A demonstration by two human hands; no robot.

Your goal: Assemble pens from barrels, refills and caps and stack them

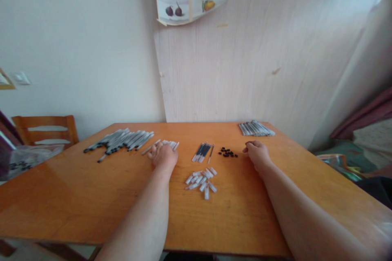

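Observation:
My left hand (163, 155) rests on the orange wooden table (92, 195), its fingers curled over a few clear pen barrels (170, 143) at its tips. My right hand (257, 153) lies fist-like on the table, fingers curled under, just right of a small heap of black end plugs (228, 153). Whether it holds anything is hidden. Between my hands lie a few black ink refills (202, 151) and, nearer to me, several clear pen caps (202, 180).
A big pile of assembled pens (121, 140) lies at the far left of the table, another bundle of pens (255, 129) at the far right. A wooden chair (45, 128) stands left. A plastic bag (27, 159) lies beside it. Walls close behind.

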